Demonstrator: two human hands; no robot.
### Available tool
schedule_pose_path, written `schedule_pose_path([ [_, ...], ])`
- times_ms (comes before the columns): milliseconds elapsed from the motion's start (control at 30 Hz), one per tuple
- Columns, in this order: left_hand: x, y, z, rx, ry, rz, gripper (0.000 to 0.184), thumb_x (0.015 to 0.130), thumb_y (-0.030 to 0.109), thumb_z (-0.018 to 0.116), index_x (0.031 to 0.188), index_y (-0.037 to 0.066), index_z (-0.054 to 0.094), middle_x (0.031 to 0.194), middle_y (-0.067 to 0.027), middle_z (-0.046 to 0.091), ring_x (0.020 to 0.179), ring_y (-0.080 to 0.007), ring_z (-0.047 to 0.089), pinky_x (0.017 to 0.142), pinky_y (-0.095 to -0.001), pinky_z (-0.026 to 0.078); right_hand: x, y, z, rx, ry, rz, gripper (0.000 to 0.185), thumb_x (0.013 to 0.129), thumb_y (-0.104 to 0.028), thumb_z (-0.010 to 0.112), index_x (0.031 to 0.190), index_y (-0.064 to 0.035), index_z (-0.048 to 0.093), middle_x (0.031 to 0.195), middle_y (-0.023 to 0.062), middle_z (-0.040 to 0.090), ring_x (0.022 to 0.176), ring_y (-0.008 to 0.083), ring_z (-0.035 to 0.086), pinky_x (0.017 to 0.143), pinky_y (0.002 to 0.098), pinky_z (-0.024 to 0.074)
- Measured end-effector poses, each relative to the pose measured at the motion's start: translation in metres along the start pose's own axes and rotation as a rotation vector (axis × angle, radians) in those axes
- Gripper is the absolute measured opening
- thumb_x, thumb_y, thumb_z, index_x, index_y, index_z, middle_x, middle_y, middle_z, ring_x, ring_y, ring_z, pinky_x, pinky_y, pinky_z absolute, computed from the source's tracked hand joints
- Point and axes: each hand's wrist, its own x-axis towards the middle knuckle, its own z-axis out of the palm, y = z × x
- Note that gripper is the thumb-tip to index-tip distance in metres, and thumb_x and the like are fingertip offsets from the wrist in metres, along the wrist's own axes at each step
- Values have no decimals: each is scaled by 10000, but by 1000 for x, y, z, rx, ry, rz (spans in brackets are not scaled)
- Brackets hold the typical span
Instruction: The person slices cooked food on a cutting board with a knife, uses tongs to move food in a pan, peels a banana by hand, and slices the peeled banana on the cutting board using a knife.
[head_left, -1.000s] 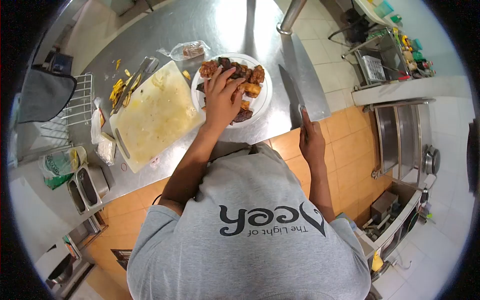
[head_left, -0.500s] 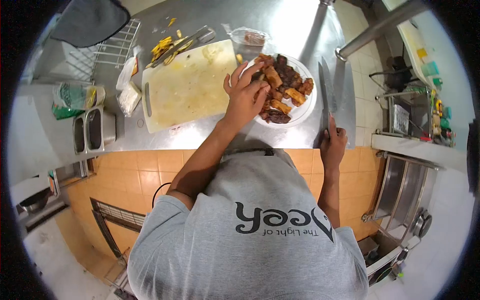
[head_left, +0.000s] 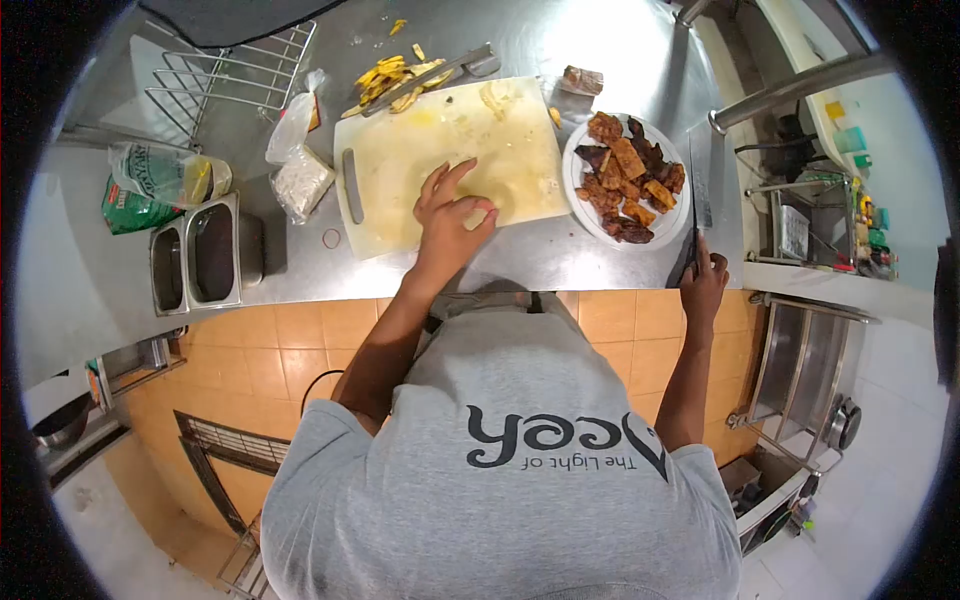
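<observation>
left hand [head_left: 455, 220] curled — over cutting board [head_left: 450, 135], right hand [head_left: 704, 278] gripping knife [head_left: 702, 195]

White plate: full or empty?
Mostly full. Browned food pieces cover much of the white plate, some overlapping, with bare surface showing around the edge.

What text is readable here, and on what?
"The Light of": shirt, upside down in view.
"Aceh": same shirt, below that line when read upright; the first letter is stylised and partly lost in a fold.
Green-and-clear bag: lettering too blurred to read.
Bottles: any labels too small.
</observation>
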Motion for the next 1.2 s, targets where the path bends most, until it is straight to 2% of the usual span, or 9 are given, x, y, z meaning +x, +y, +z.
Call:
schedule_pose_path([
  [300, -26, -81, -72, -135, 34, -22, 59, 796, 43, 585, 847, 37, 554, 1183, -104, 579, 1125, -329, 507, 942, -422, 381, -68, -68, -15, 44, 389, 37, 493, 856, -91, 584, 1336, -147, 484, 1269, 189, 447, 1124, 350, 438, 941, 489, 341],
  [433, -21, -79, -77, -207, -57, 39, 101, 821, 57, 592, 747, 11, 540, 1102, -111, 615, 1050, -323, 544, 902, -407, 410, -152, -115, 16, 184, 371, 107, 418, 869, -95, 577, 1282, -139, 539, 1277, 174, 457, 1106, 328, 432, 941, 458, 353],
  [633, -36, -56, -57, -213, -245, 297, 159, 846, 66, 631, 723, -18, 578, 1119, -111, 619, 1075, -271, 538, 895, -363, 427, -294, -168, 65, 460, 195, 469, 319, 839, -1, 579, 1123, -134, 641, 1233, 141, 486, 1063, 299, 477, 912, 414, 405],
  [700, -50, -38, -50, -355, -405, 152, 126, 843, 75, 645, 760, -16, 617, 1130, -104, 618, 1079, -270, 539, 891, -360, 432, -337, -177, 73, 520, 191, 638, 310, 824, 27, 572, 1090, -110, 651, 1159, 153, 535, 1073, 306, 520, 871, 366, 454],
  [733, -57, -25, -42, -422, -498, 90, 113, 841, 79, 651, 779, -15, 636, 1135, -101, 617, 1080, -269, 540, 889, -358, 434, -366, -170, 92, 455, 198, 625, 313, 820, 24, 569, 1092, -108, 648, 1132, 155, 541, 1058, 306, 531, 849, 358, 470],
  [900, -101, 16, -9, -331, -580, 445, 89, 776, 111, 725, 794, 32, 686, 1090, -83, 633, 1083, -294, 550, 940, -393, 418, -480, -172, 125, 546, -59, 1194, 280, 796, -95, 598, 1068, -79, 665, 1001, 201, 600, 961, 329, 580, 849, 367, 476],
  [967, -118, 41, -4, -279, -680, 500, 98, 762, 122, 740, 801, 46, 692, 1115, -77, 623, 1106, -284, 540, 956, -390, 406, -538, -174, 168, 594, -92, 1224, 323, 774, -156, 603, 1082, -80, 665, 998, 202, 656, 953, 329, 622, 830, 374, 489],
  [1033, -138, 60, 10, -299, -770, 494, 119, 752, 146, 751, 803, 54, 696, 1133, -67, 615, 1117, -278, 532, 970, -382, 392, -566, -188, 149, 725, -110, 1312, 333, 781, -163, 596, 1099, -92, 664, 1001, 184, 664, 951, 317, 631, 845, 373, 492],
  [1200, -229, 78, 90, -309, -1012, 503, 208, 862, 220, 658, 808, 21, 689, 1107, -124, 612, 1066, -276, 562, 926, -365, 422, -692, -215, 152, 829, 30, 1505, 314, 804, -168, 583, 1102, -121, 668, 1052, 169, 649, 1001, 297, 611, 884, 371, 474],
])
